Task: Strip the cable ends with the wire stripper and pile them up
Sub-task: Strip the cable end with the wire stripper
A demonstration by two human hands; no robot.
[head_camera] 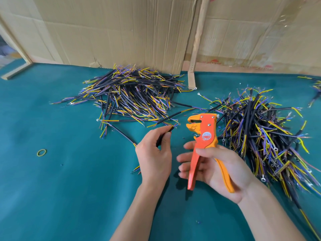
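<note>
My left hand pinches a short black cable between thumb and fingers; its yellow and blue wire ends point up and right toward the stripper's jaws, a small gap apart. My right hand grips the orange wire stripper by its two handles, jaws open and facing left. A big pile of black cables with coloured ends lies at the back centre. A second pile lies to the right of my right hand.
Green cloth covers the table. A cardboard wall stands along the back. A yellow rubber band lies at the left. Loose cables lie between the back pile and my left hand. More cables sit at the far right edge.
</note>
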